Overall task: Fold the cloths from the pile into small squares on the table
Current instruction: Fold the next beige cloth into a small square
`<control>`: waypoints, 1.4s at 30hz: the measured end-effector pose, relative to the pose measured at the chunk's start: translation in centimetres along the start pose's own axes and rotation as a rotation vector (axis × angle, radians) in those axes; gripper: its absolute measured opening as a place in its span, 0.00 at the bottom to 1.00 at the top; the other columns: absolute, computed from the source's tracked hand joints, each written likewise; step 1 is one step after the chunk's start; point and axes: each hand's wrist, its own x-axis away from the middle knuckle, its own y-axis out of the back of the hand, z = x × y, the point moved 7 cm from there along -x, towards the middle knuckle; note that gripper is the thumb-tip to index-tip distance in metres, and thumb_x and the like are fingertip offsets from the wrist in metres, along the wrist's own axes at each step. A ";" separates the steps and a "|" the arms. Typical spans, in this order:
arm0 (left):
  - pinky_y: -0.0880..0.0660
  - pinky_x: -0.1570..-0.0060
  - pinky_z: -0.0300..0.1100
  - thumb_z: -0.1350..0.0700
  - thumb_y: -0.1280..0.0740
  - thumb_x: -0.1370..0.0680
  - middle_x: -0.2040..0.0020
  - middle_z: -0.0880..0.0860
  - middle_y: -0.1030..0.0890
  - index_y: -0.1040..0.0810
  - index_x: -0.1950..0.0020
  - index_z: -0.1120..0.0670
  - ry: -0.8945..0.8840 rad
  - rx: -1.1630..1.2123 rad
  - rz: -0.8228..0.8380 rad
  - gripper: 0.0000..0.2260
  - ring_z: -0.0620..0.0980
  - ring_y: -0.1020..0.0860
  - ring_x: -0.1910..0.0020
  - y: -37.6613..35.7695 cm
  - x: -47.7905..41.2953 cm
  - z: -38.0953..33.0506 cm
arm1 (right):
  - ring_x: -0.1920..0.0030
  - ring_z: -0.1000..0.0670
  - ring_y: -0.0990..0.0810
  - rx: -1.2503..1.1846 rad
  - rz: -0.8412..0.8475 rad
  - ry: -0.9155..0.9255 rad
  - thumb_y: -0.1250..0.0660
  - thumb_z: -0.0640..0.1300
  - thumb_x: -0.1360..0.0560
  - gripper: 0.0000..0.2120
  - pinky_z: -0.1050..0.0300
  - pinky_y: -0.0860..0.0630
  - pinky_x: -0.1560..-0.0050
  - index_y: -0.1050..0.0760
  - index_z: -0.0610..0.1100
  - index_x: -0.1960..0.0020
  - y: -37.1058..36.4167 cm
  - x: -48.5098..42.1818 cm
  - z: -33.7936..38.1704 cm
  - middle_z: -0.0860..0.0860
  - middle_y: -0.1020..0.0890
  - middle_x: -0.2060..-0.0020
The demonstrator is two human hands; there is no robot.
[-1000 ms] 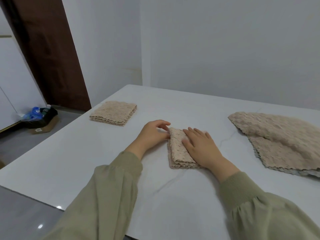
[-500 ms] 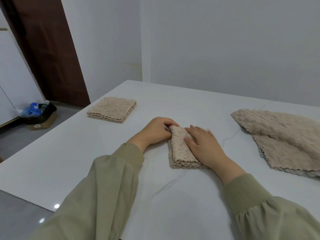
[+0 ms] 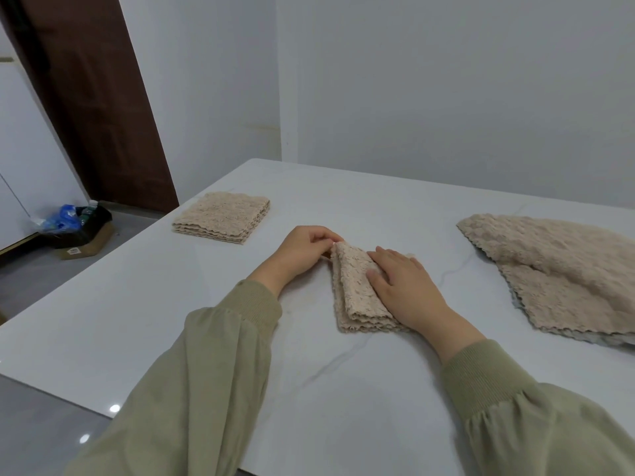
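Observation:
A beige textured cloth (image 3: 354,290), folded into a narrow strip, lies in the middle of the white table (image 3: 326,372). My left hand (image 3: 302,250) pinches its far left corner with curled fingers. My right hand (image 3: 402,283) lies flat on the cloth's right side, fingers straight, pressing it down. A folded square stack of the same cloths (image 3: 223,216) sits at the far left of the table. The pile of unfolded cloths (image 3: 563,269) spreads over the table's right side.
The table's left edge drops to a grey floor. A dark box with blue bags (image 3: 75,223) stands on the floor by a brown door (image 3: 89,97). White walls close off the back.
My left hand has shifted slightly right along the cloth's far corner and the fold has narrowed a little. My right hand keeps pressing in the same spot.

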 end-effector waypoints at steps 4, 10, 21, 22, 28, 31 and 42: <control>0.26 0.53 0.37 0.50 0.34 0.23 0.59 0.49 0.20 0.17 0.52 0.53 0.092 0.030 -0.017 0.09 0.45 0.22 0.58 -0.9 0.5 -0.1 | 0.25 0.51 0.45 0.060 -0.003 -0.003 0.49 0.54 0.20 0.23 0.51 0.51 0.26 0.39 0.49 0.26 -0.1 0.2 0.3 0.50 0.39 0.25; 0.29 0.55 0.37 0.62 0.29 0.28 0.64 0.49 0.24 0.19 0.49 0.51 0.018 -0.203 -0.067 0.10 0.45 0.25 0.63 -1.2 0.4 -0.4 | 0.25 0.52 0.47 0.090 0.009 -0.016 0.48 0.56 0.20 0.24 0.49 0.54 0.26 0.41 0.51 0.26 -0.1 0.3 0.4 0.51 0.42 0.25; 0.45 0.27 0.48 0.52 0.48 0.17 0.26 0.51 0.36 0.39 0.25 0.56 -0.315 -0.835 0.080 0.21 0.50 0.43 0.25 -4.9 5.1 -3.0 | 0.24 0.49 0.47 0.152 -0.133 -0.011 0.57 0.49 0.22 0.26 0.44 0.55 0.26 0.39 0.47 0.26 1.2 1.4 0.9 0.50 0.40 0.25; 0.49 0.26 0.50 0.49 0.51 0.17 0.23 0.50 0.42 0.45 0.23 0.55 -0.238 -0.925 0.178 0.23 0.48 0.48 0.24 -5.6 5.4 -1.8 | 0.24 0.50 0.49 0.177 -0.043 -0.034 0.57 0.49 0.20 0.24 0.43 0.56 0.26 0.42 0.48 0.25 0.3 1.4 0.5 0.51 0.43 0.24; 0.57 0.26 0.50 0.45 0.57 0.17 0.22 0.47 0.57 0.56 0.22 0.52 -0.117 -1.050 0.292 0.25 0.44 0.58 0.24 -5.5 5.5 0.4 | 0.24 0.53 0.52 0.143 0.106 -0.109 0.56 0.51 0.18 0.24 0.41 0.55 0.27 0.49 0.50 0.23 -0.6 1.6 -0.9 0.54 0.48 0.23; 0.56 0.26 0.49 0.45 0.55 0.17 0.22 0.48 0.55 0.54 0.22 0.52 -0.142 -1.009 0.225 0.25 0.44 0.57 0.24 -5.3 6.0 0.3 | 0.24 0.52 0.50 0.052 0.024 -0.100 0.54 0.48 0.19 0.23 0.43 0.54 0.26 0.44 0.48 0.24 0.1 2.0 -0.9 0.52 0.44 0.24; 0.33 0.42 0.39 0.46 0.29 0.29 0.43 0.48 0.28 0.25 0.39 0.53 -0.545 -0.765 -0.088 0.22 0.47 0.30 0.44 -4.1 12.0 -3.5 | 0.37 0.51 0.31 -0.223 -0.144 -0.142 0.37 0.50 0.23 0.21 0.61 0.36 0.40 0.32 0.45 0.33 3.1 8.0 -3.3 0.51 0.30 0.35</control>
